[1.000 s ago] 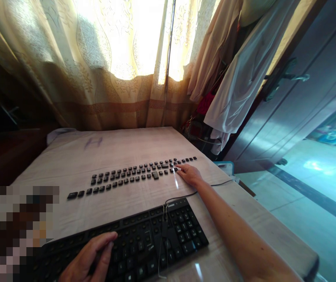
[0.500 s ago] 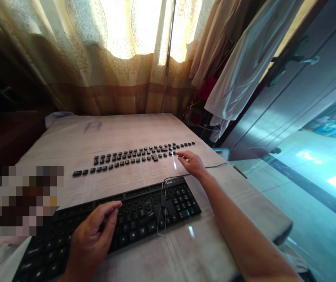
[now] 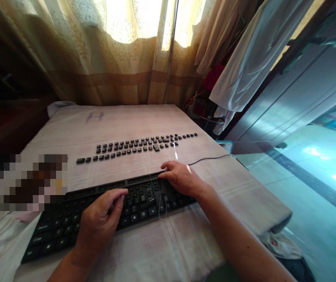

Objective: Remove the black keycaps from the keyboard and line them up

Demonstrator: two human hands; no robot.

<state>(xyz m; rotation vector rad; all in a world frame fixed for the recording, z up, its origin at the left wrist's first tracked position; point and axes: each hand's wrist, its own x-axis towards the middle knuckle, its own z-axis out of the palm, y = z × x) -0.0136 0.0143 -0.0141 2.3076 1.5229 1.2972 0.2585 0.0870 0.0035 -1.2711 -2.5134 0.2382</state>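
one left hand (image 3: 101,213), one right hand (image 3: 185,179), one keyboard (image 3: 143,214), dozens of loose keycaps (image 3: 80,161), one cable (image 3: 209,158), one door (image 3: 269,103)

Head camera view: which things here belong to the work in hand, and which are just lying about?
In the work, it seems:
- keyboard and cable
- loose black keys
- wire tool on the keyboard, near the right hand

Likely just around:
- curtain
- hanging clothes
- blue-edged item
- door

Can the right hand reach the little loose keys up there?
Probably yes. The right hand is over the keyboard's far edge, and the loose keys lie beyond, with bare cloth between. The ones far to the left might need a stretch.
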